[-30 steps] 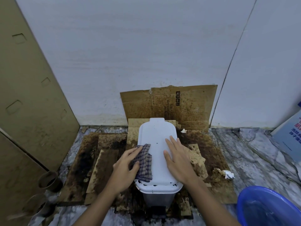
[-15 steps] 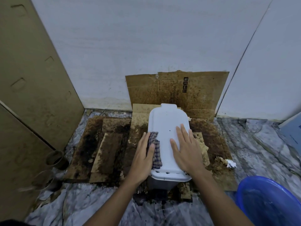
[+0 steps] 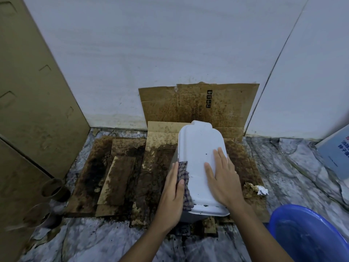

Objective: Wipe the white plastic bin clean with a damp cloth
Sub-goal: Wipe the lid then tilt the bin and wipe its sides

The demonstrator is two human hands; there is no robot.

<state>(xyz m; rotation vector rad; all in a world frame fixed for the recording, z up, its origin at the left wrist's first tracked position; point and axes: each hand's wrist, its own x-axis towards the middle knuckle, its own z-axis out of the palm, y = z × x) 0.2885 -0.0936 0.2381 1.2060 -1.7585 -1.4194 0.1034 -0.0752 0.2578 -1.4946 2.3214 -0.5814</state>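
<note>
A white plastic bin [image 3: 200, 148] with its lid down stands on stained cardboard on the floor; a few dark specks dot the lid. My left hand [image 3: 172, 193] presses a checked cloth [image 3: 184, 178] against the lid's left edge and the bin's left side, its thumb lying over the cloth. My right hand [image 3: 223, 178] lies flat on the right half of the lid with its fingers straight. The bin's body is mostly hidden under the lid and my hands.
Dirty cardboard sheets [image 3: 120, 176] cover the marble floor, and one sheet [image 3: 200, 103] leans on the white wall behind. A blue basin [image 3: 306, 235] sits at the lower right. A crumpled tissue [image 3: 261, 190] lies right of the bin. Cardboard tubes [image 3: 54, 190] stand at the left.
My left hand has slid the cloth from the lid's top leftward to its left edge and side. My right hand stayed flat on the lid. The view shifted.
</note>
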